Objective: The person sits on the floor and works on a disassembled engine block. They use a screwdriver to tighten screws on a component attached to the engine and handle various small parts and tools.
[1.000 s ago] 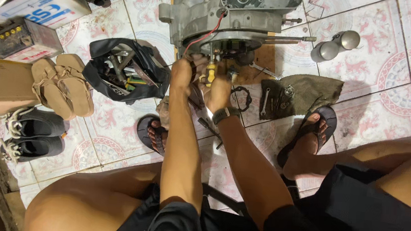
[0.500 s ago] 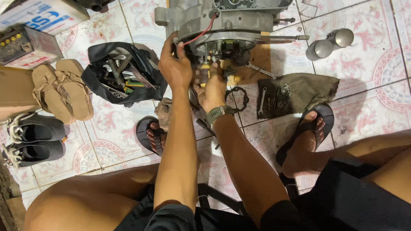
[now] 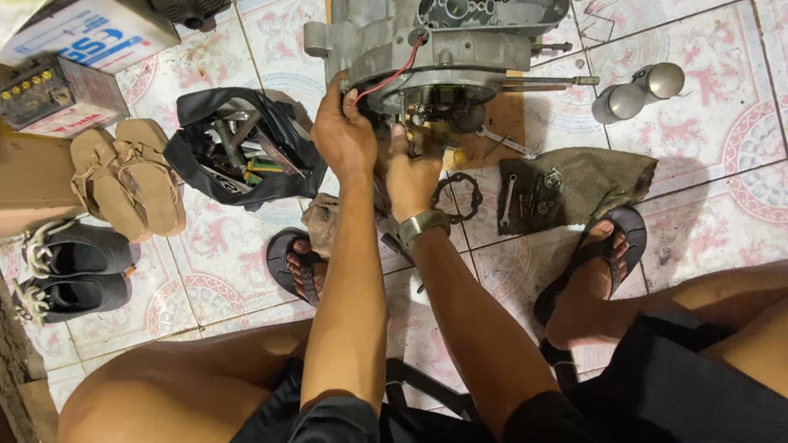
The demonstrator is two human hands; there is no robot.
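A grey metal engine block [image 3: 431, 32] stands on a wooden board on the tiled floor in front of me. My left hand [image 3: 343, 135] grips the block's near left underside, beside a red wire. My right hand [image 3: 411, 177], with a watch on its wrist, presses against the lower middle of the block; what its fingers hold is hidden. A black ring gasket [image 3: 457, 197] lies just right of that hand.
An open black tool bag [image 3: 238, 144] sits left of my hands. A dark cloth [image 3: 576, 181] with small wrenches lies to the right, two metal cylinders [image 3: 638, 89] beyond it. Sandals [image 3: 128, 181], shoes [image 3: 72, 268], a battery [image 3: 50, 92] and a box are at left.
My left hand has moved up and left from the block's lower middle to its left underside. The view has shifted slightly; the right hand stays at the engine's underside.
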